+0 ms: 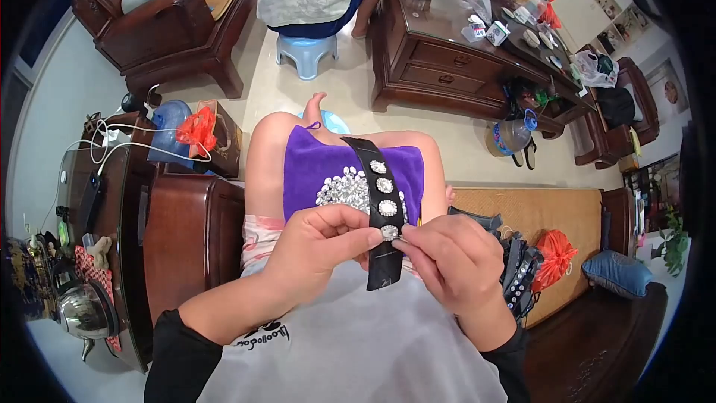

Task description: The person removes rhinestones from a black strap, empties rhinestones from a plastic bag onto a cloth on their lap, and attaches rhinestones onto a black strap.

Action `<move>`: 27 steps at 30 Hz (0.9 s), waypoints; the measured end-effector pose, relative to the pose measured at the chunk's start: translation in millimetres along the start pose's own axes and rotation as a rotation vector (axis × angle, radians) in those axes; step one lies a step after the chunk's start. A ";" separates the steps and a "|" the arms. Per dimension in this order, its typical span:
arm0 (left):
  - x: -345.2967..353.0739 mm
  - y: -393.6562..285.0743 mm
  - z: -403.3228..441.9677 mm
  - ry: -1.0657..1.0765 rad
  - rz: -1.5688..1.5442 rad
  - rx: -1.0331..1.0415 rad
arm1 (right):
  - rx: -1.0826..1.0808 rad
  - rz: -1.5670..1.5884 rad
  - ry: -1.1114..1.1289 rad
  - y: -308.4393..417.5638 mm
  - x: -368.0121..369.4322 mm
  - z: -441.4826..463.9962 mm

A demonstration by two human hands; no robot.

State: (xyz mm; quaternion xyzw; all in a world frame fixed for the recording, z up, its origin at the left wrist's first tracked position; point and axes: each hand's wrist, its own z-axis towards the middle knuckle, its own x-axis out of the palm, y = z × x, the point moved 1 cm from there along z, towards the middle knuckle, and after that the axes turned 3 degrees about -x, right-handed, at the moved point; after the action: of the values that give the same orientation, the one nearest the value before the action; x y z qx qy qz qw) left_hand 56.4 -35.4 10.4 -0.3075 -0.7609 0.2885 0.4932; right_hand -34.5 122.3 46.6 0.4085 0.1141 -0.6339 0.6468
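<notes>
my left hand [328,242] and right hand [453,257] pinch a black strap [378,209] at its lowest sparkly gem [389,232], above a purple cloth [309,172] on my lap.

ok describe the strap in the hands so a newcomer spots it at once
Find the purple cloth on the lap. Across it runs a black strap, held low by the left hand, right hand alongside. Unlike the dark straps heaped beside the red bag, it lies alone.
</notes>
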 end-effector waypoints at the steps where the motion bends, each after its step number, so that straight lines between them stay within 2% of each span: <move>1: 0.3 -1.5 -0.2 0.021 -0.044 -0.050 | -0.020 -0.004 0.013 -0.4 -0.8 0.7; 4: 1.3 -4.3 -0.6 0.085 -0.177 -0.198 | -0.080 -0.015 0.053 -2.2 -3.3 1.2; 15: 1.0 -0.1 -1.2 0.117 -0.228 -0.259 | -0.217 -0.054 0.062 -7.3 -6.9 -5.2; 19: 4.4 5.4 0.6 0.131 -0.233 -0.091 | -0.079 0.021 -0.017 -5.3 -3.4 -4.6; 27: 3.9 9.3 1.5 0.190 -0.190 0.027 | -0.042 0.039 -0.043 1.6 3.1 -6.2</move>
State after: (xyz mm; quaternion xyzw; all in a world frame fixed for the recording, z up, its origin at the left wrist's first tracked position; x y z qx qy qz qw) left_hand 55.5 -26.7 5.2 -0.2531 -0.7326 0.2202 0.5923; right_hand -30.2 124.0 41.3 0.3832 0.1057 -0.6271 0.6699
